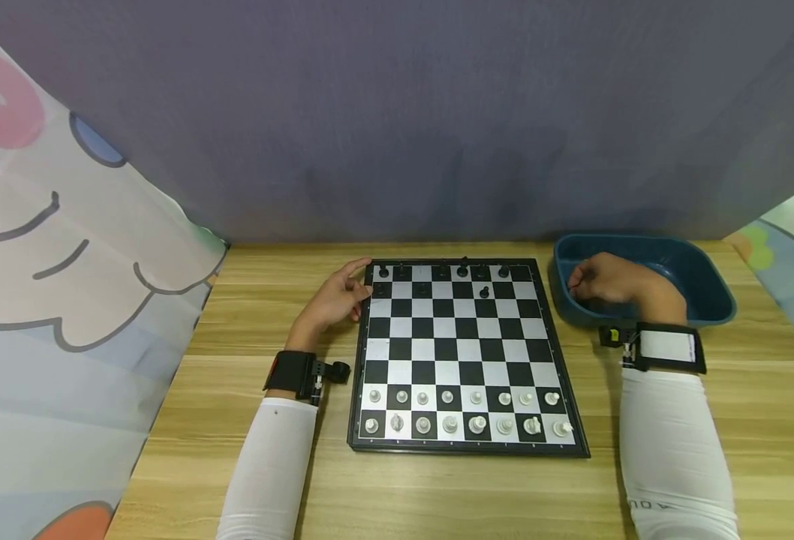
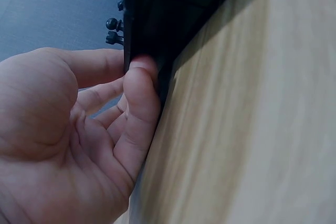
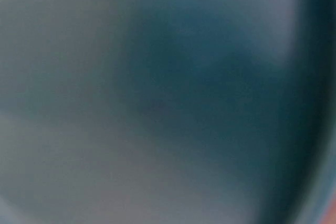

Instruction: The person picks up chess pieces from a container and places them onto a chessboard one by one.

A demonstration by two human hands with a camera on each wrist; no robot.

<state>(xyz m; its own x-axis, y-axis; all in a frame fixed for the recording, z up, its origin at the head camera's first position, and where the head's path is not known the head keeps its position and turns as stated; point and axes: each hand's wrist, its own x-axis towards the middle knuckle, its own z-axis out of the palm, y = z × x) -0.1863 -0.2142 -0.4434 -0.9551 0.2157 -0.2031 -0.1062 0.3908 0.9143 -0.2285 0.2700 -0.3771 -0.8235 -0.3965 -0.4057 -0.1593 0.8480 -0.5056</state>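
A black-framed chessboard [image 1: 455, 328] lies flat on the wooden table. My left hand [image 1: 336, 301] holds its far left edge, thumb over the top and curled fingers against the side; the left wrist view shows these fingers [image 2: 137, 95] close up. White chess pieces [image 1: 450, 424] fill the two near rows. Several black chess pieces [image 1: 484, 292] stand in the two far rows, with gaps between them. My right hand [image 1: 609, 281] reaches into a dark blue plastic bin [image 1: 697, 270], fingers curled downward near its left wall. I cannot tell what these fingers hold.
The wooden table [image 1: 505, 495] runs under the board and the bin. A grey panel [image 1: 397, 150] rises behind the table. Printed cartoon cloth [image 1: 66, 300] hangs at the left. The right wrist view is a blur of the bin's blue wall [image 3: 210, 103].
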